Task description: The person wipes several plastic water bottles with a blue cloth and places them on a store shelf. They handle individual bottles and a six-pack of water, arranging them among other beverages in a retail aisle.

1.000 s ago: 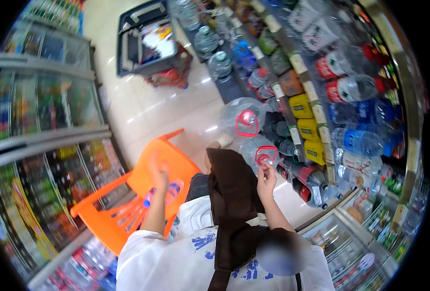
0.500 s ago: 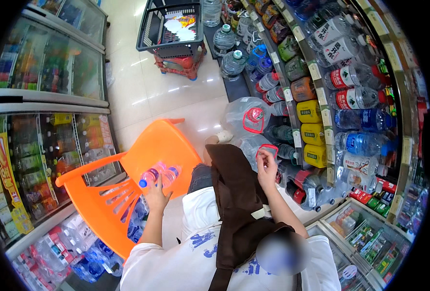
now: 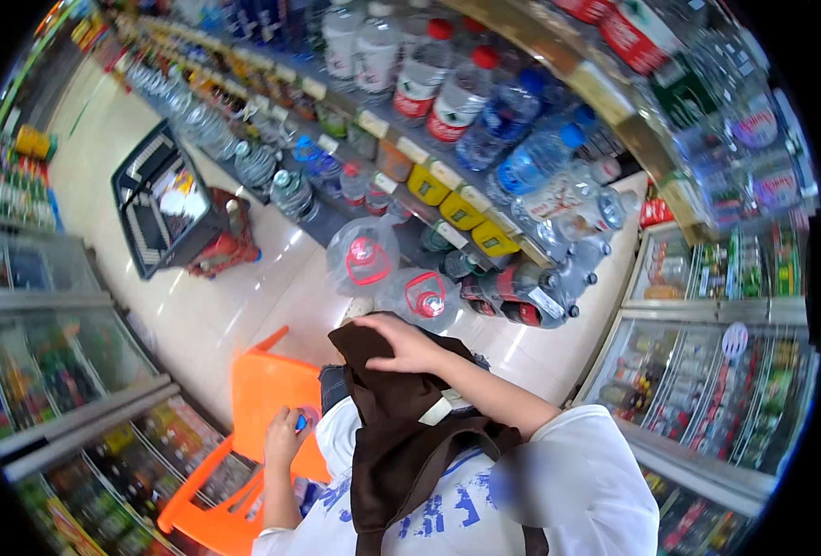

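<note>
My left hand [image 3: 283,443] is curled round a small plastic bottle at the seat of the orange chair [image 3: 262,394]. Of that bottle, only the blue cap [image 3: 300,423] and a bit of pinkish side show past the fingers. Whether a second bottle stands beside it I cannot tell. My right hand [image 3: 401,345] is held over the brown apron [image 3: 397,385] on my front, its fingers apart and nothing in them. Beyond it, two large clear water jugs with red handles, one nearer [image 3: 426,298] and one farther left [image 3: 364,258], stand on the floor.
A dark shopping basket [image 3: 137,232] rests on a red stool [image 3: 225,246] at the left. Shelves of bottled drinks [image 3: 466,120] run across the far side. Wrapped dark bottles [image 3: 531,292] sit at the shelf end. Glass-door coolers stand left [image 3: 58,371] and right [image 3: 698,389].
My view has swung right toward the shelves. My right hand has moved from beside a jug's handle to above the apron. My left hand has closed round the blue-capped bottle.
</note>
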Demonstrator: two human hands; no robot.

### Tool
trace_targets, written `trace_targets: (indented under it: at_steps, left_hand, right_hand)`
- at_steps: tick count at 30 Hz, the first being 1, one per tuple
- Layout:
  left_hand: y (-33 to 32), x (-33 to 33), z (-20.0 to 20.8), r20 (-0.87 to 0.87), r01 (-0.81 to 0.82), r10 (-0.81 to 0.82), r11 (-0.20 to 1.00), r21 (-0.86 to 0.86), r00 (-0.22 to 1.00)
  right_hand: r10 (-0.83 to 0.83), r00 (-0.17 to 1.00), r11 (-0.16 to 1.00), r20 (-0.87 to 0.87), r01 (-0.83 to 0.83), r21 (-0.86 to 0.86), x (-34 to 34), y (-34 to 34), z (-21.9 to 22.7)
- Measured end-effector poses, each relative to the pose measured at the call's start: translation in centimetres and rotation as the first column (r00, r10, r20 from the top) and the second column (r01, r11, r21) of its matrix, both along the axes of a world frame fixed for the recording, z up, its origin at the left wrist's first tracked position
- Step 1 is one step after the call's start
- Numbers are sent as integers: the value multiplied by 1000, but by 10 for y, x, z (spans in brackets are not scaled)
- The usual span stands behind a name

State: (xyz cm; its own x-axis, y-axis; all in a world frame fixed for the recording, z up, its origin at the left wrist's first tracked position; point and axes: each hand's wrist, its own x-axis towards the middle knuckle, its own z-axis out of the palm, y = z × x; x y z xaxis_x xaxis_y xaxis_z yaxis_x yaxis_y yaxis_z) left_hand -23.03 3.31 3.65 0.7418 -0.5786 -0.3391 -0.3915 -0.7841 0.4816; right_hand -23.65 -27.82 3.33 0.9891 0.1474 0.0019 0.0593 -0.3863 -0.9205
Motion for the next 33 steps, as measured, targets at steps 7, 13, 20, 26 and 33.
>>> trace_targets:
  at_steps: [7,13,20,26,33]
  left_hand:
    - [-159,117,154,379,845,-775,534,-35,505]
    - [-290,173,163,-18,423,-586,606,-674,810]
    - [-360,156,93,-296,381,-685,653,-655,666]
    - [-400,156,72,-298,401,-693,655,-640,657]
    - [-415,186,39,-454,352,-774,614,-706,441]
  right_hand:
    - [-38,983,999,179,37,10,27,1,25]
    - [-707,707,670,19,662,335,36,-71,67]
    - [-916,398,282,-55,733,619,37,-137,124]
    - [-919,393,378,30,857,349,36,-147,115]
    - [-876,467,477,122,801,361,35,-141,78]
